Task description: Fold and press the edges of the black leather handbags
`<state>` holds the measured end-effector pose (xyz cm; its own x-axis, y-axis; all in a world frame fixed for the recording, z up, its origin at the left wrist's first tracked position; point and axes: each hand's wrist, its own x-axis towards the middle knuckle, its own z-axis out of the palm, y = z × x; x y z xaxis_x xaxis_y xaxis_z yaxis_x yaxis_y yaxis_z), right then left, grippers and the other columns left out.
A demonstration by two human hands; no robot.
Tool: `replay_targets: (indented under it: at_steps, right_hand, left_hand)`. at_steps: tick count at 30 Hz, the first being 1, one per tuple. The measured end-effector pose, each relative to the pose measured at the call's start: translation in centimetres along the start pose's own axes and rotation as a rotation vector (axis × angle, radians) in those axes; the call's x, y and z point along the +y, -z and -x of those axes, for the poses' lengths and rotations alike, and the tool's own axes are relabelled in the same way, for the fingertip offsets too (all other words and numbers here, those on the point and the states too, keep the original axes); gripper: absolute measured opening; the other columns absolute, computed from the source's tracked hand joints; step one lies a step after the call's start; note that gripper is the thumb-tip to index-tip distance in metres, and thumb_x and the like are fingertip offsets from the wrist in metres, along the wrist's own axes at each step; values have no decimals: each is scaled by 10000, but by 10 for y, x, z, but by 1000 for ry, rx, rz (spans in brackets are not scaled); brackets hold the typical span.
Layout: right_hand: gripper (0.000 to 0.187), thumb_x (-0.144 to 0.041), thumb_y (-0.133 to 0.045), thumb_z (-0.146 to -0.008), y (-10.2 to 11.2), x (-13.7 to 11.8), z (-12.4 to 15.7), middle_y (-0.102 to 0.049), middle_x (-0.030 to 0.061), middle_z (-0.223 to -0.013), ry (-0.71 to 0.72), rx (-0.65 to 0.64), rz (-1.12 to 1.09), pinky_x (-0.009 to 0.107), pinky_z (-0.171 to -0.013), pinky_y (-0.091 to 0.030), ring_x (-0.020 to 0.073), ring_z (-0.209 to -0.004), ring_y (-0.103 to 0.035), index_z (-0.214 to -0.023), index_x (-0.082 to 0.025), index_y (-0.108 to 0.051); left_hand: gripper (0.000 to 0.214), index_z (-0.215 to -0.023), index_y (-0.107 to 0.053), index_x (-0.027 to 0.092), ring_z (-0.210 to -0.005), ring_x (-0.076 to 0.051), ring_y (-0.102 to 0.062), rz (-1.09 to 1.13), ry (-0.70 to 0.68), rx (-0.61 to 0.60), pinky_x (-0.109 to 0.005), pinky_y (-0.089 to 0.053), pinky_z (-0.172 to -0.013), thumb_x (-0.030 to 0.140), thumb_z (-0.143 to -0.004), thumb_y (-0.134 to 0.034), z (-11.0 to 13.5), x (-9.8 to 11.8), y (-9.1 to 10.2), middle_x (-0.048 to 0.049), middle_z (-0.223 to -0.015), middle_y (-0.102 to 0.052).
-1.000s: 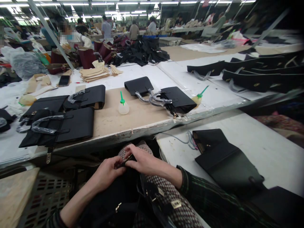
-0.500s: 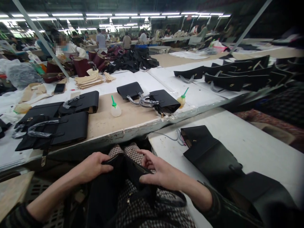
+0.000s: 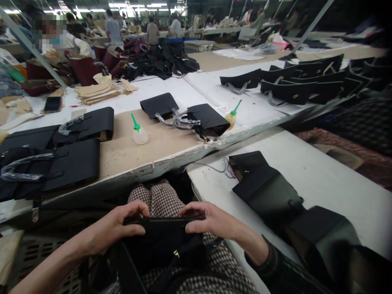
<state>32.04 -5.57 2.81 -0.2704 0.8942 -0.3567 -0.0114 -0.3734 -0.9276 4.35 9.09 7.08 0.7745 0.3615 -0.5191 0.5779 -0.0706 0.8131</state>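
A black handbag (image 3: 165, 241) rests on my lap over the checked trousers, its top edge level and facing me. My left hand (image 3: 125, 220) pinches the left end of that edge between thumb and fingers. At the right end, my right hand (image 3: 205, 220) grips the same edge, thumb on the near side. A small gold-coloured metal fitting (image 3: 175, 254) shows on the front of the bag. The lower part of the bag is dark and hard to make out.
More black handbags (image 3: 73, 163) with plastic-wrapped handles lie on the worktable ahead. A green-tipped glue bottle (image 3: 140, 135) stands among them. Black bag pieces (image 3: 269, 192) lie on the white side table (image 3: 324, 175) at right. A co-worker (image 3: 67, 41) sits beyond maroon bags.
The bag's top edges were spread apart and tilted; now they are together in one level line. Both hands have turned to face each other across it. The view has dipped and shifted right.
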Motion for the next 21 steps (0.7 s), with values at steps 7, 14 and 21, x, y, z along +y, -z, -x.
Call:
replay_targets:
  at_steps: [7,14,21]
  right_hand:
    - [212,-379,-736,-798,2,-1,3,-639,10,-933,112,4,119,256,-818,-445,156,-896,-582,-882,-185,-757]
    - [158,-308,-718,-818,-4,-1,5,-647,15,-870,123,55,97,254,-813,-445,156,-879,-594,-873,-169,-770]
    - [158,-297,-681,-838,-13,5,2,-654,19,-834,157,195,100,245,-765,-452,149,-828,-592,-820,-161,-759]
  left_hand:
    - [185,-893,-634,203,-818,-168,-540,-20,35,36,-241,-424,-734,371,-821,-664,-11,-3,-5,27,-848,-621]
    - [280,-893,-708,209,-844,-193,-584,-37,65,-8,-248,-452,-757,474,-845,-632,-16,-8,-4,8,-876,-665]
    - [257,-876,-711,201,-827,-186,-580,-16,62,-6,-242,-461,-748,446,-823,-656,-18,-5,-4,12,-847,-660]
